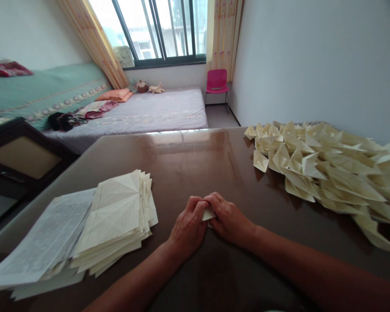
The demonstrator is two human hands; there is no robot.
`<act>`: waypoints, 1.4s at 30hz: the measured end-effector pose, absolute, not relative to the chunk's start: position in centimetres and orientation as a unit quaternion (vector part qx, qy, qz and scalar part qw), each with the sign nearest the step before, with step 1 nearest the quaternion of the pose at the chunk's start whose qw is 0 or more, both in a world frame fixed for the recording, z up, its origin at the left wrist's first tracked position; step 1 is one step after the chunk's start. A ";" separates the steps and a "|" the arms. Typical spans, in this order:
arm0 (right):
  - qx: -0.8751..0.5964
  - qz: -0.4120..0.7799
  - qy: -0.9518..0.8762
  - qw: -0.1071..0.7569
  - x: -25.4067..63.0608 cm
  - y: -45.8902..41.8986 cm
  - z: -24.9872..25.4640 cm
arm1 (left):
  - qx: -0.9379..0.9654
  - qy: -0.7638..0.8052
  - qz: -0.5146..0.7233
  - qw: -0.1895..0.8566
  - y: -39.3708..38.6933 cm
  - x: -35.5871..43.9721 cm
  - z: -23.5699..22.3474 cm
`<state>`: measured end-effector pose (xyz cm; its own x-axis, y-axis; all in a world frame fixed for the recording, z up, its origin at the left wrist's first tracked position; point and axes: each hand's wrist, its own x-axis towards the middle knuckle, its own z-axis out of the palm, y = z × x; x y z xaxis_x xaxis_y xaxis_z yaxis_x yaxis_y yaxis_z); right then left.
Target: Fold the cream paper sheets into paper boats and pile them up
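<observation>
Pinching a small paper (208,214) between curled fingers, the left hand (187,224) at its nine o'clock and right hand (230,219) at three press equally near, its long axis hidden.

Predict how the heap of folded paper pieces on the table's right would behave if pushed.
The heap would probably spread and shift, since its pieces overlap loosely. Each seems likely to be light, being folded from thin paper; its pointed edges might crumple under pressure.
</observation>
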<state>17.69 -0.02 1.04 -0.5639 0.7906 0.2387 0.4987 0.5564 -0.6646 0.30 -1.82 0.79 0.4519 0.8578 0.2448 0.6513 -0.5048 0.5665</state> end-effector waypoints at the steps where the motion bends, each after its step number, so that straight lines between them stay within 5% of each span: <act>1: -0.382 0.272 -0.842 0.266 17.7 0.0 1.0 | 0.829 0.454 0.258 0.200 -1.8 0.2 0.8; 12: -0.446 0.199 -0.856 0.173 18.0 0.7 1.8 | 0.813 0.476 0.256 0.219 -0.8 0.2 0.5; 28: -0.416 0.231 -0.847 0.237 19.0 1.3 1.3 | 0.783 0.511 0.264 0.236 -0.7 -0.1 0.8; 42: -0.278 0.226 -0.916 0.179 22.2 3.6 2.0 | 0.900 0.396 0.160 0.079 -0.8 -1.7 2.0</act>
<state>22.17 3.55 1.99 -0.7810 0.5907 0.2030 0.4288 0.7434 -0.5133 -1.69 -0.81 1.96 0.6341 0.7393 0.2265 0.6888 -0.6732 0.2688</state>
